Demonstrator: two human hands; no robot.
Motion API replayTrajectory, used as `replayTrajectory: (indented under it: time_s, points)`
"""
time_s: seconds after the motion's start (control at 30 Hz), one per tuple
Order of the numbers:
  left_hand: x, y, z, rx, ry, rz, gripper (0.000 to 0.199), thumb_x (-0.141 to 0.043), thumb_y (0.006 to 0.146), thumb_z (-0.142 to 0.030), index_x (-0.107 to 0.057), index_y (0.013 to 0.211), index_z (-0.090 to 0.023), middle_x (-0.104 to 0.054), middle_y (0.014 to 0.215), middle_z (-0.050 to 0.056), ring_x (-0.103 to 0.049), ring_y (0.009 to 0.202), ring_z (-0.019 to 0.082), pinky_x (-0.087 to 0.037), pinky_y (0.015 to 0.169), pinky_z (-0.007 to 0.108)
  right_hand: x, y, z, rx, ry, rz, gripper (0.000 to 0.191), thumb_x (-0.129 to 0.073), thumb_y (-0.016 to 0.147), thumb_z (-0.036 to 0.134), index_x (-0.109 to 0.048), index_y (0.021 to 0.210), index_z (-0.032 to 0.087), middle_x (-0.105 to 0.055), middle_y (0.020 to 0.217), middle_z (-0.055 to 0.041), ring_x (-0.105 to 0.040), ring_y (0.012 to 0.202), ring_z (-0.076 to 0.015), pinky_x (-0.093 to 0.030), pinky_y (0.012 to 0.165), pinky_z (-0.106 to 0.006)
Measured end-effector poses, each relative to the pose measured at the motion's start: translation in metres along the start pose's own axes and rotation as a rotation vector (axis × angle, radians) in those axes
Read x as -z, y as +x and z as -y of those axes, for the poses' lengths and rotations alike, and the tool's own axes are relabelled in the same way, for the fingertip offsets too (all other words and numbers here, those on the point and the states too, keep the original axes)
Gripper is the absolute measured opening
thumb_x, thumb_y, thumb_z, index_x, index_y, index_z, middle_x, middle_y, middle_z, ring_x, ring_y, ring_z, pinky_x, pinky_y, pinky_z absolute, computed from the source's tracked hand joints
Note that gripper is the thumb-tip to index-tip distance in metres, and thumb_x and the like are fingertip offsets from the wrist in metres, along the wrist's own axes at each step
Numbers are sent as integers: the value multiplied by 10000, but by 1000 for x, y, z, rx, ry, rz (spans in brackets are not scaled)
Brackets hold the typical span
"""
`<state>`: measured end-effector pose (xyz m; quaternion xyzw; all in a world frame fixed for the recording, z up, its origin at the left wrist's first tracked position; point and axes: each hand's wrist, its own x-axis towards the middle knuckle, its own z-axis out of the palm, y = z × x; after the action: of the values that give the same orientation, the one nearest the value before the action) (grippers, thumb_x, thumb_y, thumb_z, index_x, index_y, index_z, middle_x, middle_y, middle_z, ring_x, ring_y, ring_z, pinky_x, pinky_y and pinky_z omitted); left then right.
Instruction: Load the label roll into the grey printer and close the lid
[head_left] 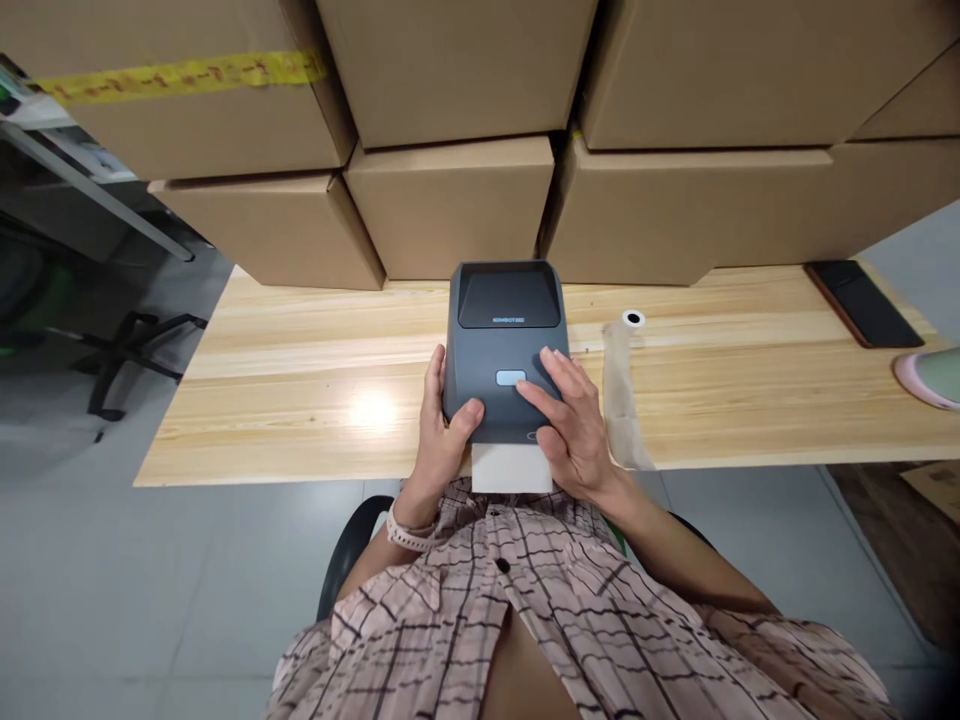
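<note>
A dark grey label printer (480, 345) sits on the wooden table in front of me, close to the near edge. A blank white label strip (512, 469) sticks out of its front. My left hand (442, 430) grips the printer's left side, with the thumb on top near the front corner. My right hand (574, 425) lies over the printer's right front with fingers spread, and its index fingertip touches the edge of the light blue button (511, 378). To the right lies a small roll (633, 319) with a pale translucent strip (620, 400) unrolled toward me.
Large cardboard boxes (450, 200) are stacked along the table's (300, 400) back. A black phone (862, 303) lies at the right, beside a pink and green object (930, 380) cut off by the frame. A chair base (131, 350) stands on the floor at the left.
</note>
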<state>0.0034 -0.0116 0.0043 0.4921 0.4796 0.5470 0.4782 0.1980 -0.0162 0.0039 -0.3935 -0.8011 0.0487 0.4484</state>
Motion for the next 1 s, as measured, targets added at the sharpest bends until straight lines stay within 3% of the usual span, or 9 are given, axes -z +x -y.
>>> replayTrajectory:
  time_s: [0.23,0.33,0.4,0.5,0.7,0.8,0.87,0.93,1.0]
  points:
    - [15,-17,6,-13,135,6,893,-710,867,-606,-290,1587,-284,-433,1603,152,-456,1452,324,-438,1150,468,6,9,3,-4,-11,28,488,-304,1103,478,-477,1529,316,-554,1571,-65,-482,1468,-275,-368,1202,-541]
    - [25,-45,3,60,304,-154,623,-774,837,-528,-533,1320,-218,-634,1236,108,-609,1109,242,-513,914,369,11,16,11,-51,-49,26,474,-291,1106,474,-552,1443,265,-656,1459,-85,-544,1397,-272,-408,1133,-509]
    - [29,-60,-2,213,283,-37,379,-715,885,-529,-631,984,-173,-637,878,33,-567,784,159,-457,713,292,14,21,16,-64,-110,35,441,-307,1109,460,-609,1358,257,-673,1441,-77,-571,1358,-268,-417,1096,-493]
    - [29,-66,-11,373,193,191,435,-702,878,-562,-626,753,-152,-539,663,-13,-443,629,111,-340,607,257,21,30,21,-30,-272,104,388,-399,1090,491,-651,1280,264,-655,1475,-57,-581,1335,-282,-356,1147,-526]
    - [21,-54,-5,366,84,336,371,-712,899,-512,-721,861,-143,-592,705,3,-488,669,128,-373,637,263,28,54,11,172,-364,250,384,-484,1032,595,-699,1052,277,-674,1451,-32,-455,1501,-299,-173,1291,-569]
    - [23,-55,0,315,104,372,350,-715,905,-494,-727,847,-149,-620,707,6,-519,669,136,-407,646,267,22,47,6,139,-272,195,383,-490,1035,589,-679,1082,260,-671,1453,-38,-452,1508,-301,-173,1297,-599]
    - [27,-56,1,255,132,287,389,-714,906,-495,-673,724,-154,-598,656,-4,-514,632,126,-416,625,261,15,31,3,51,-182,99,407,-463,1042,598,-654,1199,275,-593,1543,-49,-426,1526,-306,-213,1282,-624]
    - [32,-57,0,156,147,83,412,-689,929,-490,-625,682,-167,-597,649,-9,-527,615,119,-436,611,252,8,11,2,-86,-72,-10,513,-415,1035,650,-580,1375,303,-442,1660,-71,-376,1555,-325,-268,1258,-653]
    - [36,-53,-1,23,159,-134,314,-654,960,-477,-692,849,-186,-700,831,21,-637,756,147,-510,692,264,1,-8,0,-242,65,-83,643,-367,1021,702,-437,1537,326,-318,1723,-85,-318,1583,-340,-311,1238,-674]
